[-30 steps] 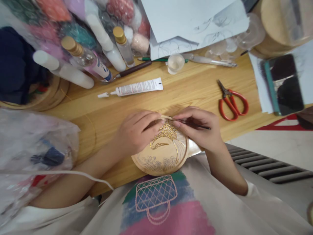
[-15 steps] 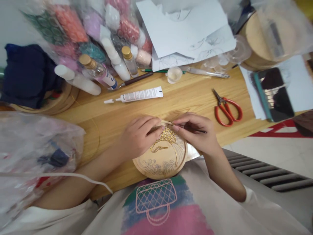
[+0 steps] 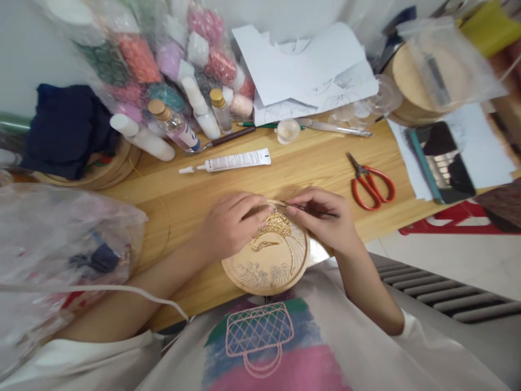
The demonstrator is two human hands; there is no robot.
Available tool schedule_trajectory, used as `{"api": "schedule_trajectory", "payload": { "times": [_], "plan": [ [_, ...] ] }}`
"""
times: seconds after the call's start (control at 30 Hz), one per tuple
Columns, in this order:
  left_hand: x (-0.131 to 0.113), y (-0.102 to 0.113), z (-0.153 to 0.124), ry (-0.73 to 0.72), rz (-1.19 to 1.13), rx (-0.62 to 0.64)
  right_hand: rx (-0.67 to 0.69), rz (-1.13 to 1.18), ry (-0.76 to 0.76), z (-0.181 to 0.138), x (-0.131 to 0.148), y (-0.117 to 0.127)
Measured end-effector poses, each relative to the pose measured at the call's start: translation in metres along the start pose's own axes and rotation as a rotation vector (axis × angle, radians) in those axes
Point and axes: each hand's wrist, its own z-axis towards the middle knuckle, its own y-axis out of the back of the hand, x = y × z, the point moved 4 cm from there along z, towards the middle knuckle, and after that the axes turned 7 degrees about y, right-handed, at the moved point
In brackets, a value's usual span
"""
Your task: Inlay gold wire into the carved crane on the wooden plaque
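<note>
A round wooden disc [image 3: 266, 266] with a crane and waves outlined in gold wire lies at the near edge of the wooden table [image 3: 317, 163]. My left hand [image 3: 230, 224] rests on the disc's upper left rim, its fingers curled and pressed down on it. My right hand [image 3: 323, 220] pinches a thin dark tool [image 3: 315, 209] like a pen. The tool's tip meets the gold wire at the top of the disc, close to my left fingertips.
Red-handled scissors [image 3: 371, 182] lie right of my hands. A white glue tube [image 3: 234, 161] lies behind them, with bottles [image 3: 175, 126], bagged coloured materials [image 3: 154, 60] and paper sheets [image 3: 309, 70] at the back. A phone [image 3: 442, 157] lies far right, a plastic bag [image 3: 61, 239] on the left.
Both hands keep their grip and place on the disc. The camera has tilted up a little, so more of the back of the table shows.
</note>
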Motion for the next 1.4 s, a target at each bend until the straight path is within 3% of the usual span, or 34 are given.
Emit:
{"api": "schedule_trajectory", "payload": {
  "times": [0.13,0.7,1.13,1.27,1.4],
  "plan": [
    [0.005,0.001,-0.003,0.062,-0.067,-0.006,-0.002,-0.004,-0.029,-0.001,0.000,0.000],
    [0.001,-0.001,-0.002,0.023,0.007,-0.005,-0.037,0.067,-0.049,0.000,0.001,0.000],
    [0.029,0.012,0.005,0.557,-0.650,-0.037,-0.060,0.186,-0.023,0.002,0.008,0.003],
    [0.010,0.024,0.020,0.776,-0.888,0.154,-0.063,0.331,0.028,0.004,0.021,0.006],
    [-0.021,0.040,0.041,0.762,-0.943,0.240,-0.008,0.411,0.126,0.002,0.039,0.007]
  ]
}}
